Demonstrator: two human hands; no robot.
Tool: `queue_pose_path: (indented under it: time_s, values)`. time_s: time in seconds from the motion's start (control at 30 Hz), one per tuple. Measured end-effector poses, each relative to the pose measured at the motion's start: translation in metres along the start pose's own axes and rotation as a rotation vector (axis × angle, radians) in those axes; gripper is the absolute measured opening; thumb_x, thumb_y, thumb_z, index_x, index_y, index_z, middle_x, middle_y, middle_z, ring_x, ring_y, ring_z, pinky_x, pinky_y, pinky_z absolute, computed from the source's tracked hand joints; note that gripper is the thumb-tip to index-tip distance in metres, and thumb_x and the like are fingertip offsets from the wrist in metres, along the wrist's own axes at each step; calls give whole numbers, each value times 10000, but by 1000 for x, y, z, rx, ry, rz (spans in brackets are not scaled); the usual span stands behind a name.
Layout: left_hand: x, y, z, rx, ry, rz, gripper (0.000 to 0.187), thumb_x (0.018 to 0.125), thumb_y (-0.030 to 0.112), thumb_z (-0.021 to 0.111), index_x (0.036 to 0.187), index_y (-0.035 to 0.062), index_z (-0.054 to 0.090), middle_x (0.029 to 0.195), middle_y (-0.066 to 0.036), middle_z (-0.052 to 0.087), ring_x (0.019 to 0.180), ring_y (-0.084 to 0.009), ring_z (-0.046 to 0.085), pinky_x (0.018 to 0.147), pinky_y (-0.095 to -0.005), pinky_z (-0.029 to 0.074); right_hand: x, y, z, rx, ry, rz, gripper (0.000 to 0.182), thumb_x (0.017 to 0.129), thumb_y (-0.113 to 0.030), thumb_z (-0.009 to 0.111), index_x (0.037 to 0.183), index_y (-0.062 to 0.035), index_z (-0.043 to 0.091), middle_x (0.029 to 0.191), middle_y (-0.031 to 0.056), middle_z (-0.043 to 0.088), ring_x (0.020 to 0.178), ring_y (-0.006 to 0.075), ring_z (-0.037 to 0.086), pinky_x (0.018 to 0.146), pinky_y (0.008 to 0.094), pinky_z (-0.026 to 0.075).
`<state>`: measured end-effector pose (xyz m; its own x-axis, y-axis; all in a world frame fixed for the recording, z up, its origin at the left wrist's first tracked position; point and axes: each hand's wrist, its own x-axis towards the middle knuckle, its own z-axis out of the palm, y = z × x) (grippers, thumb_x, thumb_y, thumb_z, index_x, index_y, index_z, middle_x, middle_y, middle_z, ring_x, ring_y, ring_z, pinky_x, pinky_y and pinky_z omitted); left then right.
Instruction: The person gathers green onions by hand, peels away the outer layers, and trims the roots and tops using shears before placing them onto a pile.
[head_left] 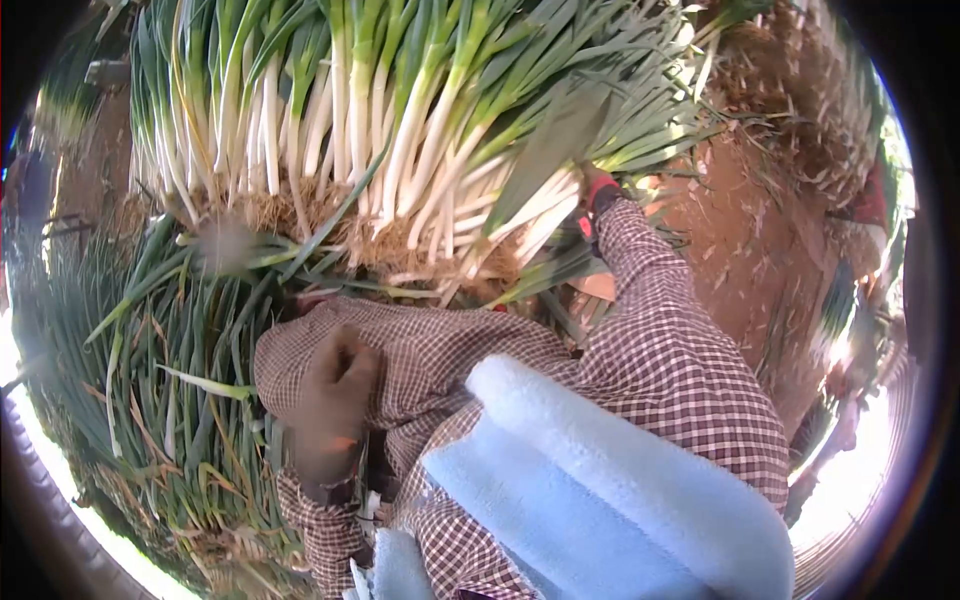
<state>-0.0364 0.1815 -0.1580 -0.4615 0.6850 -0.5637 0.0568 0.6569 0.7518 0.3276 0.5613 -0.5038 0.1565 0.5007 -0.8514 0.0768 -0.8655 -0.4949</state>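
Note:
A thick row of green onions, with white stalks and rooty ends, lies across the upper middle of the head view. My right hand, with red at the cuff, reaches to the right end of this row. Its fingers close around green onion stalks there, partly hidden by the leaves. My left hand, in a brown glove, is raised over my checkered lap. Its fingers look curled, with nothing visible in them, though motion blurs it. A broad blurred leaf slants over the stalks near my right hand.
More green onions are piled at the left. Brown ground with scattered scraps shows at the right, below a heap of dry roots and trimmings. A light blue fluffy cloth lies across my front.

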Motion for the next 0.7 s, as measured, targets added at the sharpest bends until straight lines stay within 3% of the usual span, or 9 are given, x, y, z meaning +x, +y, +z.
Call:
queue_pose_path:
  time_s: [0.03, 0.13, 0.17, 0.27, 0.3, 0.5, 0.53, 0.6, 0.7]
  values:
    - [-6, -3, -4, -145, 101, -56, 240, 897, 68, 648, 1129, 21, 608, 918, -19, 617, 812, -85, 538, 747, -221, 447, 16, -2, 3, -128, 159, -41, 817, 680, -620, 781, 1143, 30, 608, 956, 168, 626, 758, 301, 602, 576, 488, 495]
    - [-17, -5, -10, -369, 205, -114, 197, 915, 13, 623, 1109, -17, 619, 939, 23, 613, 810, -45, 518, 751, -186, 431, 32, -17, -15, -528, 207, -221, 716, 707, -578, 773, 1109, 0, 641, 914, 145, 631, 718, 292, 603, 557, 442, 512]
    - [-20, -6, -11, -345, 186, -88, 202, 914, 3, 618, 1115, -19, 617, 950, 18, 616, 814, -46, 519, 755, -185, 430, -7, -34, -7, -564, 206, -132, 780, 702, -566, 788, 1128, 71, 644, 1095, 155, 662, 901, 269, 624, 695, 381, 522]
    - [-32, 7, -11, -306, 168, -105, 219, 913, -30, 596, 1132, -32, 605, 979, 4, 620, 832, -48, 526, 770, -182, 429, -12, -27, -22, -469, 13, -145, 705, 740, -545, 766, 1134, 26, 641, 1047, 135, 656, 823, 224, 626, 622, 359, 525]
    - [-36, 9, -10, -296, 162, -128, 225, 913, -42, 587, 1138, -37, 600, 988, 0, 621, 840, -49, 528, 775, -181, 429, -35, -24, -28, -316, -28, -122, 368, 871, -404, 662, 1053, -87, 619, 846, 80, 623, 722, 207, 603, 659, 364, 537]
    - [-39, -8, -10, -417, 181, -95, 227, 917, -26, 590, 1143, -18, 606, 1100, -91, 639, 991, -189, 644, 888, -300, 531, -45, 65, -57, 242, 253, -275, 201, 920, -271, 564, 983, -81, 579, 869, 67, 632, 708, 188, 593, 611, 328, 508]
    - [-39, -8, -10, -437, 201, -104, 229, 915, -26, 591, 1143, -17, 605, 1102, -95, 639, 990, -192, 645, 891, -303, 532, -37, 101, -61, 404, 105, -168, 225, 941, -266, 519, 964, -51, 585, 892, 63, 630, 744, 179, 606, 620, 305, 513]
    - [-40, 3, -8, -361, 217, -161, 214, 909, -25, 582, 1120, -57, 597, 1061, -96, 646, 979, -153, 625, 880, -261, 501, -37, 175, -50, 42, 95, -94, 432, 962, -455, 468, 1104, -72, 607, 988, 84, 626, 866, 257, 593, 745, 396, 505]
    - [-38, 9, -6, -261, 227, -212, 211, 897, -15, 593, 1098, -80, 593, 1043, -103, 651, 968, -134, 619, 851, -241, 494, -66, 216, -21, 507, -117, 152, 424, 967, -464, 466, 1157, -105, 588, 1117, 107, 605, 958, 297, 566, 849, 450, 479]
